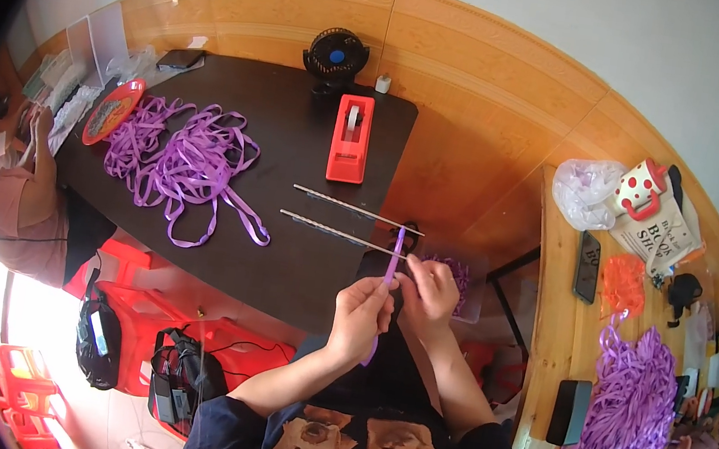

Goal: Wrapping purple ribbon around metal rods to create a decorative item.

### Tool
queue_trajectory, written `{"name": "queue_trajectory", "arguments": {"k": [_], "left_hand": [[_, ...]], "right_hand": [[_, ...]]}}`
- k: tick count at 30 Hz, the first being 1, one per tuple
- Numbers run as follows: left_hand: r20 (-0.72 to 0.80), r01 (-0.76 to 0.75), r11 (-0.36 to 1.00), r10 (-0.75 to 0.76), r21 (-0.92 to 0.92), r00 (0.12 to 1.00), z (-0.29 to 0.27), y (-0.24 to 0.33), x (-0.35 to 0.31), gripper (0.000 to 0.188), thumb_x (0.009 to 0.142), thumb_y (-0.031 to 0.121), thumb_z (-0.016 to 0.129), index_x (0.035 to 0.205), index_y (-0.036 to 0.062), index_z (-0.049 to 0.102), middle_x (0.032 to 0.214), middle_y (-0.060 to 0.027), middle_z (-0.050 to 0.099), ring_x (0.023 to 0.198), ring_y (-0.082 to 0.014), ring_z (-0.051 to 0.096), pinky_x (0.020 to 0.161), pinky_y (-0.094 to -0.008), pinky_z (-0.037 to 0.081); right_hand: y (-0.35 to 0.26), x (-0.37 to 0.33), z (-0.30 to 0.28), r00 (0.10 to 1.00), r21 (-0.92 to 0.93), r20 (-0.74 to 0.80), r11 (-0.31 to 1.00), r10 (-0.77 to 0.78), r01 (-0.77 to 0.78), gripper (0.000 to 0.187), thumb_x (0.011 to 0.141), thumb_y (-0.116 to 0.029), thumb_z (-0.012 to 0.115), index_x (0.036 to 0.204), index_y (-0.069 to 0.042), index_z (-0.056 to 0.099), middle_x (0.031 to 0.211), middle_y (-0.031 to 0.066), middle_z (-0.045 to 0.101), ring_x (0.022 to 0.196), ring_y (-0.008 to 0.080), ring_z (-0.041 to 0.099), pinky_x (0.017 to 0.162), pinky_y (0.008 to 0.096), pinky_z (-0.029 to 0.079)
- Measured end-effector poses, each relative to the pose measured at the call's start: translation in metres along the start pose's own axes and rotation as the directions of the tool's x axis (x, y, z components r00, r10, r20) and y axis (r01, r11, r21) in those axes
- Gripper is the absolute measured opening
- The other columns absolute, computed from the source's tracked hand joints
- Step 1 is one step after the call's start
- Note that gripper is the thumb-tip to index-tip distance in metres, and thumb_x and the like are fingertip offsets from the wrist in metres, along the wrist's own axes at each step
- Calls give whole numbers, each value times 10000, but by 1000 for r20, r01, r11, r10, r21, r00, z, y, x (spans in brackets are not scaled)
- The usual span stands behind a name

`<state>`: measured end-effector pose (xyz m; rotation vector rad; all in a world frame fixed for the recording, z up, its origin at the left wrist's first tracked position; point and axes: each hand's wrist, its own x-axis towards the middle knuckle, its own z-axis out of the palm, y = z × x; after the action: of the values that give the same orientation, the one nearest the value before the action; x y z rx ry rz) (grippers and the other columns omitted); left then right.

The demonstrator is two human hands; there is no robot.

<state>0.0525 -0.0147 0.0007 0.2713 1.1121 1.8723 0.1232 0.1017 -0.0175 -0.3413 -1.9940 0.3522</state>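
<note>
Two thin parallel rods, a far rod [344,205] and a near rod [331,231], stick out past the right edge of the dark table. A narrow purple ribbon [392,264] runs across their free ends and down to my hands. My left hand [357,318] is closed on this ribbon, and a short tail hangs below it. Close by on the right, my right hand [428,297] has its fingers bent and pinched at the ribbon, the index finger near the near rod's tip. Its fingertips partly hide the ribbon. Loose purple ribbon [203,157] lies heaped on the dark table.
A red tape dispenser [348,157] and black fan [335,56] stand on the dark table [278,277]. Beside the ribbon heap is a red plate [114,111]. The wooden table [550,343] at right bears another purple ribbon pile [628,409]. Another person [21,209] sits at left.
</note>
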Motion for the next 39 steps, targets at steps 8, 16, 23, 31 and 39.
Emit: {"name": "queue_trajectory", "arguments": {"k": [8, 16, 23, 31, 39], "left_hand": [[443, -39, 784, -308, 620, 842, -19, 69, -18, 183, 946, 129, 508, 888, -4, 619, 722, -64, 626, 624, -146, 623, 559, -267, 488], [742, -759, 5, 207, 651, 637, -4, 125, 109, 127, 794, 127, 613, 876, 49, 670, 825, -141, 659, 813, -337, 612, 731, -425, 485], [775, -767, 108, -115, 632, 622, 15, 83, 155, 151, 795, 79, 617, 911, 5, 679, 838, -145, 673, 776, -315, 620, 744, -402, 484], [742, -678, 302, -251, 670, 622, 12, 88, 169, 143, 801, 23, 611, 924, -34, 657, 760, -153, 651, 639, -216, 631, 609, -332, 496], [719, -634, 340, -308, 695, 623, 13, 94, 169, 113, 825, 5, 596, 909, -54, 646, 725, -131, 632, 533, -165, 596, 533, -303, 480]], "right_hand": [[3, -2, 21, 964, -25, 36, 964, -263, 264, 357, 668, -68, 752, 1004, -47, 631, 723, 39, 526, 567, 206, 526, 458, 318, 393], [-9, 1, 15, 949, -70, 120, 951, -293, 303, 254, 657, -44, 731, 885, 28, 644, 718, 61, 497, 529, 189, 480, 445, 308, 358], [-10, 2, 19, 952, -55, 147, 958, -270, 280, 262, 662, -51, 717, 896, 41, 640, 715, 53, 492, 552, 178, 480, 461, 299, 350], [-6, -2, 22, 955, -72, 161, 962, -251, 264, 309, 635, -60, 735, 913, 38, 642, 717, 54, 505, 547, 175, 477, 458, 291, 344], [-8, 4, 17, 951, -91, 158, 955, -266, 282, 322, 629, -67, 743, 919, 32, 643, 716, 48, 504, 542, 171, 473, 448, 290, 334]]}}
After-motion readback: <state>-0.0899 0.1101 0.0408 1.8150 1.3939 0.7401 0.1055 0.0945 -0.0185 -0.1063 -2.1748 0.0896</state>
